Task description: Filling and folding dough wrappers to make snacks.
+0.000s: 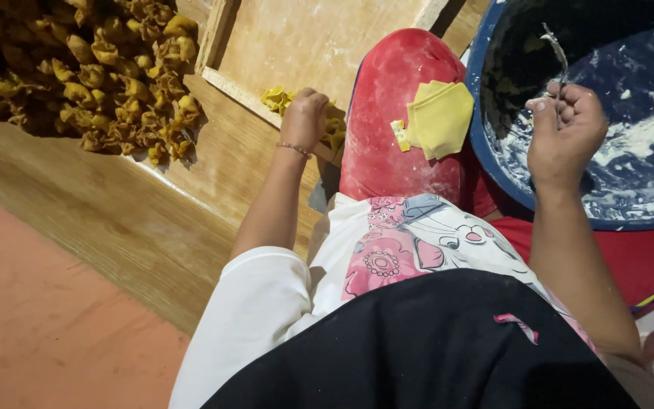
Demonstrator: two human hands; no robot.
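My left hand is closed, knuckles down, over folded yellow dumplings at the edge of a wooden board; what it grips is hidden. My right hand holds a thin metal utensil upright over a big blue basin smeared with white paste. A stack of flat yellow dough wrappers lies on my red-trousered knee, between the two hands.
A large heap of folded yellow dumplings fills the top left on a wooden surface. A reddish floor lies at lower left. My white patterned shirt and dark cloth fill the bottom.
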